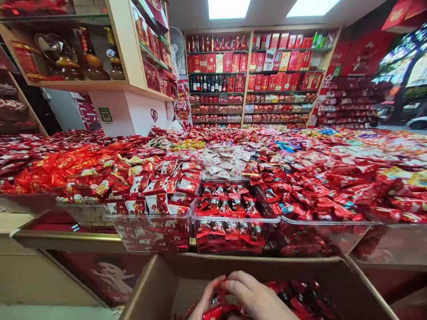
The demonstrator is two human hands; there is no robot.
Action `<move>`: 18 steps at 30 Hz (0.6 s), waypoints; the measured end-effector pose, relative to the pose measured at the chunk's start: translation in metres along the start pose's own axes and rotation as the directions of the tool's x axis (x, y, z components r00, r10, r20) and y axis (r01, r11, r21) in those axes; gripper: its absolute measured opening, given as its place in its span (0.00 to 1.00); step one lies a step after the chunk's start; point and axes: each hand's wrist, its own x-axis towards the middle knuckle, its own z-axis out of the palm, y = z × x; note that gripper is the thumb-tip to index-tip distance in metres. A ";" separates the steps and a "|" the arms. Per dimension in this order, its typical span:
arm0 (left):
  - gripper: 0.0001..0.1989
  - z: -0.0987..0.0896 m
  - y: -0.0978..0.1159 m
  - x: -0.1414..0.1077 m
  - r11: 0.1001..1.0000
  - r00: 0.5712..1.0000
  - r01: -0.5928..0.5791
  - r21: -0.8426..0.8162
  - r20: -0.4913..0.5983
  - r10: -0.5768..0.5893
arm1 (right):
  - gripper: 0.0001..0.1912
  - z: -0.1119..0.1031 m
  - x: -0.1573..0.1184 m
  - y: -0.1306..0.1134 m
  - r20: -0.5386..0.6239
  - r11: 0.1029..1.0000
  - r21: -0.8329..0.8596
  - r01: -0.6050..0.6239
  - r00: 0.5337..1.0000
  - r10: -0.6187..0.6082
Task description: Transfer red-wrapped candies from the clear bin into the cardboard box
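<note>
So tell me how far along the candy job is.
Done: the clear bin ahead already holds red wrapped candies, short of its rim. In hand: both hands, left hand and right hand, gather red packets inside the cardboard box. Left: more packets remain in the box.

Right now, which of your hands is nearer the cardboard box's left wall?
Left. The left hand is closer to the left wall, on the red packets; the right hand sits mid-box.
</note>
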 end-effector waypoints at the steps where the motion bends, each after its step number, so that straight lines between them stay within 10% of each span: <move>1: 0.33 0.001 0.000 -0.002 0.999 0.999 0.032 0.003 0.006 -0.032 | 0.22 0.006 0.000 0.001 0.063 0.995 0.094 -0.033 0.998 0.027; 8: 0.24 0.012 0.003 -0.010 0.996 0.997 0.072 0.059 0.000 -0.072 | 0.08 0.013 0.000 0.004 0.098 0.862 0.396 -0.317 0.948 0.304; 18: 0.18 0.033 0.033 -0.011 0.977 0.963 0.052 0.204 -0.269 0.005 | 0.15 -0.001 0.009 0.008 0.223 0.352 0.855 -0.382 0.882 0.415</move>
